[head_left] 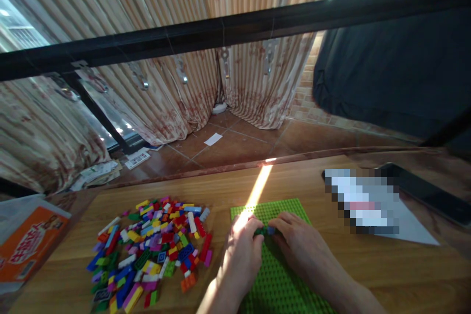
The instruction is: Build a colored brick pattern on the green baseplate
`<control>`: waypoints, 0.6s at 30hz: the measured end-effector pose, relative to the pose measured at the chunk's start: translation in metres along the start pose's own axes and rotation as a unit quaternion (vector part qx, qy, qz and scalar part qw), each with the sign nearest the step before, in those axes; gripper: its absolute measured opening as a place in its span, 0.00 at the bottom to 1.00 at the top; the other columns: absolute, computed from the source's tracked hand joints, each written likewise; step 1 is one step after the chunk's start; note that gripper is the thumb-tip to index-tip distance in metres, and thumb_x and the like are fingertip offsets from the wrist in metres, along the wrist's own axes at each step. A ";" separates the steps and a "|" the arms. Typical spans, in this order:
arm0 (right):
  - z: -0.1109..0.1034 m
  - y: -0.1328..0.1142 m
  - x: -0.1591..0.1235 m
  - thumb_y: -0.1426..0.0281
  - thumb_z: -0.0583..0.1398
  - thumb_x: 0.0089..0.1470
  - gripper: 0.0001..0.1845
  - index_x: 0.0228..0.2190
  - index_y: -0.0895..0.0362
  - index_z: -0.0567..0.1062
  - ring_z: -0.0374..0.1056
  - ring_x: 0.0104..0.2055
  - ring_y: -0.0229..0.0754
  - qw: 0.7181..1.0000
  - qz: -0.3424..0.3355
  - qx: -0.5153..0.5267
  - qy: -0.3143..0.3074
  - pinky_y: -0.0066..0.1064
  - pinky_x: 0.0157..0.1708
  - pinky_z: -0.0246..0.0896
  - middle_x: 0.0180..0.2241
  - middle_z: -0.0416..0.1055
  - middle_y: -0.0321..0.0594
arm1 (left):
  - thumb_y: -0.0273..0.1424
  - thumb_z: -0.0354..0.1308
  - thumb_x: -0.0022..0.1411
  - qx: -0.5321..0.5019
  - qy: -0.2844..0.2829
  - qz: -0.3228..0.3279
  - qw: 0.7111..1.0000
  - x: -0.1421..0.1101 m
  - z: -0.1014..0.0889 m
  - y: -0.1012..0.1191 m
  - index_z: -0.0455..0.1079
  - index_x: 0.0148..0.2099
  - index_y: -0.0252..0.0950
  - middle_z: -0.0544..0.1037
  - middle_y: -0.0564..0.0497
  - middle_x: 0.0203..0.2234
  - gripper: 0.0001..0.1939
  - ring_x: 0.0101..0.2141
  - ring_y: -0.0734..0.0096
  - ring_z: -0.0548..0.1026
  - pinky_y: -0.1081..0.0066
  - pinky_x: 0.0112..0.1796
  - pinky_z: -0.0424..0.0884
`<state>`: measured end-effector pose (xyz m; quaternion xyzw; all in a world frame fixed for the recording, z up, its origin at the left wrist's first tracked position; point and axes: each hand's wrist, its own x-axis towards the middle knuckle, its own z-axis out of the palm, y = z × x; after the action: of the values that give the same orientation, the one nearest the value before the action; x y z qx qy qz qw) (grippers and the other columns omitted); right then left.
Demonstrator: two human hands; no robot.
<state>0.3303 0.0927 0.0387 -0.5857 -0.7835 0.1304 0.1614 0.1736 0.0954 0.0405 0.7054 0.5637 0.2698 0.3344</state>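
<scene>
A light green studded baseplate [277,274] lies on the wooden table under both of my hands. Above its upper half, my left hand [245,240] pinches a small dark green toy brick [260,231]. Facing it, my right hand [296,235] grips a small blue toy brick [271,230] between thumb and fingers. The two bricks are side by side and seem to touch; my fingers hide parts of both. Whether they press onto the baseplate I cannot tell. To the left of my left hand spreads a pile of mixed coloured toy bricks [150,250].
An orange and white package [31,245] sits at the far left. On the right are a pixelated, blurred-out object [360,201], a white sheet [412,228] and a dark phone-like slab [427,191]. A black rail [195,34] with metal clips crosses before the curtains.
</scene>
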 end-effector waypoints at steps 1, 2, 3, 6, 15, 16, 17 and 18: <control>0.000 0.000 0.001 0.77 0.55 0.52 0.09 0.28 0.55 0.75 0.67 0.39 0.45 1.000 0.003 0.007 -0.008 0.34 0.38 0.60 0.32 0.71 0.40 | 0.21 0.51 0.54 0.002 -0.001 -0.002 1.000 0.000 0.000 0.001 0.71 0.39 0.40 0.71 0.50 0.40 0.13 0.43 0.67 0.68 0.67 0.46 0.65; -0.001 0.000 0.001 0.77 0.56 0.52 0.09 0.28 0.54 0.75 0.67 0.39 0.45 1.000 0.007 0.015 -0.017 0.34 0.39 0.60 0.33 0.71 0.40 | 0.21 0.51 0.55 0.005 -0.002 -0.003 1.000 0.000 0.000 0.001 0.71 0.39 0.40 0.71 0.50 0.40 0.13 0.43 0.66 0.68 0.66 0.46 0.65; -0.001 0.000 0.002 0.77 0.56 0.52 0.08 0.28 0.54 0.75 0.67 0.40 0.45 0.999 0.011 0.024 -0.026 0.34 0.39 0.60 0.33 0.72 0.40 | 0.21 0.51 0.55 0.007 -0.004 -0.004 1.000 -0.001 0.000 0.001 0.71 0.39 0.40 0.71 0.49 0.40 0.13 0.43 0.66 0.68 0.66 0.46 0.65; -0.002 0.002 0.003 0.78 0.56 0.51 0.09 0.30 0.54 0.75 0.68 0.40 0.44 0.998 0.020 0.054 -0.033 0.33 0.40 0.60 0.34 0.73 0.39 | 0.21 0.51 0.55 0.011 -0.004 -0.004 1.000 -0.001 0.000 0.000 0.71 0.41 0.40 0.70 0.49 0.42 0.14 0.44 0.65 0.68 0.65 0.47 0.64; 0.000 0.002 0.004 0.79 0.55 0.51 0.14 0.37 0.53 0.76 0.69 0.40 0.44 0.996 0.035 0.079 -0.016 0.33 0.39 0.60 0.37 0.75 0.40 | 0.19 0.50 0.54 0.005 -0.002 0.006 1.000 -0.005 0.002 0.000 0.69 0.47 0.40 0.70 0.48 0.47 0.20 0.49 0.65 0.67 0.65 0.51 0.62; 0.000 0.001 0.003 0.78 0.55 0.51 0.13 0.36 0.54 0.76 0.69 0.39 0.44 0.996 0.034 0.078 -0.014 0.32 0.38 0.59 0.36 0.75 0.39 | 0.19 0.50 0.54 0.005 -0.003 0.004 1.000 -0.005 0.003 0.000 0.69 0.47 0.40 0.70 0.49 0.48 0.20 0.50 0.65 0.66 0.65 0.52 0.62; 0.001 0.001 0.003 0.78 0.55 0.51 0.12 0.34 0.54 0.76 0.69 0.39 0.43 0.996 0.033 0.078 -0.013 0.32 0.38 0.59 0.35 0.75 0.39 | 0.19 0.50 0.54 0.004 -0.003 0.001 1.000 -0.005 0.003 0.001 0.69 0.47 0.40 0.70 0.49 0.48 0.20 0.50 0.65 0.66 0.65 0.52 0.62; 0.001 0.001 0.003 0.78 0.56 0.52 0.11 0.33 0.54 0.76 0.69 0.39 0.43 0.996 0.034 0.079 -0.012 0.32 0.38 0.59 0.34 0.74 0.38 | 0.19 0.50 0.54 0.005 -0.004 -0.002 1.000 -0.006 0.003 0.002 0.69 0.47 0.40 0.70 0.49 0.49 0.19 0.50 0.64 0.66 0.65 0.52 0.62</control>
<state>0.3301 0.0960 0.0377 -0.5957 -0.7523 0.2042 0.1935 0.1759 0.0892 0.0399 0.7069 0.5650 0.2638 0.3338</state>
